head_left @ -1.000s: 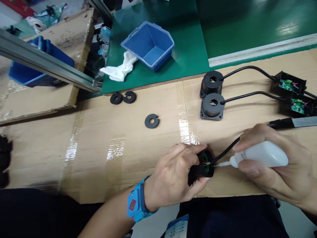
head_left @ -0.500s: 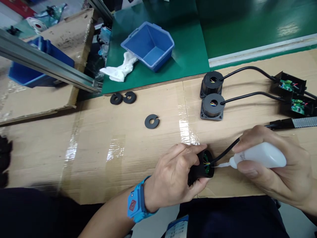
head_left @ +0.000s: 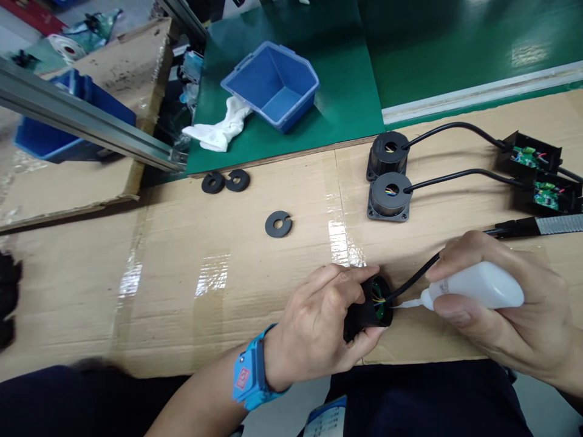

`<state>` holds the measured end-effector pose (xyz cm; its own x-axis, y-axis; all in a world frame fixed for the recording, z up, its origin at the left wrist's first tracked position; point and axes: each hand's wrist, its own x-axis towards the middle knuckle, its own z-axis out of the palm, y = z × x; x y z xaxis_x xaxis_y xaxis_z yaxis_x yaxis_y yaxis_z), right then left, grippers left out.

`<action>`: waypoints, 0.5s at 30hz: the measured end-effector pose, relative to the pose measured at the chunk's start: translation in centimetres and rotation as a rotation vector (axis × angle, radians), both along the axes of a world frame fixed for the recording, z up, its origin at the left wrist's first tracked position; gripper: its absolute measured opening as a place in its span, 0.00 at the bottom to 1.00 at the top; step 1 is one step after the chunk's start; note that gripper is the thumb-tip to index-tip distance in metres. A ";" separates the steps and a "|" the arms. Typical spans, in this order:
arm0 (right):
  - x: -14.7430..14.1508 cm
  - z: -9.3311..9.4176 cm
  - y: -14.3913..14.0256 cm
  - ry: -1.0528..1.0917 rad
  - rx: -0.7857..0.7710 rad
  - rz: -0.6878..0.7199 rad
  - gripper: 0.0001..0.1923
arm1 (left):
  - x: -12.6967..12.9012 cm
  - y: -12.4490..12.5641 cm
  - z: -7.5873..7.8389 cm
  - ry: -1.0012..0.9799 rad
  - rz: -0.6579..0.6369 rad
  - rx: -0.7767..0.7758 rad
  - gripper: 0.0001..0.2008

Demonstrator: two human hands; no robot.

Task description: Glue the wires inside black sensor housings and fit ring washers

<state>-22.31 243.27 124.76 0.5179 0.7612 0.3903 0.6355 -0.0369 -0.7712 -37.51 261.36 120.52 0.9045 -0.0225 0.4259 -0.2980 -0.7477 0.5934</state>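
Note:
My left hand [head_left: 319,318] is closed around a black cylindrical housing [head_left: 362,314], tipped on its side with its open end to the right. Inside that end show a green circuit board and thin coloured wires, and a black cable [head_left: 416,276] runs out of it up to the right. In my right hand [head_left: 514,315] is a white squeeze bottle [head_left: 485,285], held nearly level. Its thin nozzle [head_left: 407,303] points left, with the tip at the housing's rim; whether it touches cannot be made out. A slotted black ring [head_left: 279,224] lies on the cardboard above my left hand.
Two black housings [head_left: 389,197] with cables to open boxes holding circuit boards [head_left: 549,193] stand at the back right. Two more slotted rings [head_left: 225,181] lie at the back left. Beyond are a blue bin [head_left: 285,109], a white cloth [head_left: 223,127] and a metal post [head_left: 91,115].
Both hands hold nearly the same pose. The bottle and my right hand have shifted very slightly left, along with a small shift of the whole view.

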 end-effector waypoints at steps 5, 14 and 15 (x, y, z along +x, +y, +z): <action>-0.2 -0.3 -0.2 0.010 0.021 -0.010 0.17 | 0.1 -0.1 0.2 0.013 0.008 -0.042 0.22; -0.4 0.0 -0.2 -0.139 -0.001 -0.061 0.16 | -0.1 -0.3 0.4 0.142 0.006 -0.216 0.25; -0.4 -0.1 -0.2 -0.121 0.019 -0.075 0.16 | -0.1 -0.3 0.4 0.159 0.005 -0.238 0.25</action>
<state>-22.76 243.07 124.69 0.5212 0.7139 0.4676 0.7201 -0.0738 -0.6899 -37.66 261.09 120.95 0.9601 0.0660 0.2717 -0.1838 -0.5834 0.7911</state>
